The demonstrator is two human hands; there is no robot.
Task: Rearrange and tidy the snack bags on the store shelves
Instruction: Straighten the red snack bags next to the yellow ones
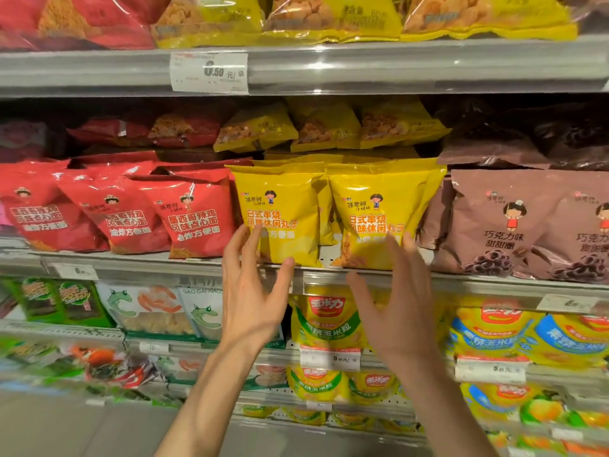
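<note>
Two upright yellow snack bags stand at the front of the middle shelf (329, 273): a left yellow bag (283, 209) and a right yellow bag (379, 206). More yellow bags lie stacked behind them. My left hand (253, 285) is raised in front of the left bag's lower edge, fingers spread and straight, thumb tip near the bag's bottom. My right hand (392, 298) is raised in front of the right bag's lower part, fingers straight. Neither hand grips anything.
Red snack bags (194, 219) stand to the left, brown chocolate bags (501, 225) to the right. Above, a shelf rail carries a price tag (209, 72) under more red and yellow bags. Lower shelves hold green, white and yellow-blue bags (329, 321).
</note>
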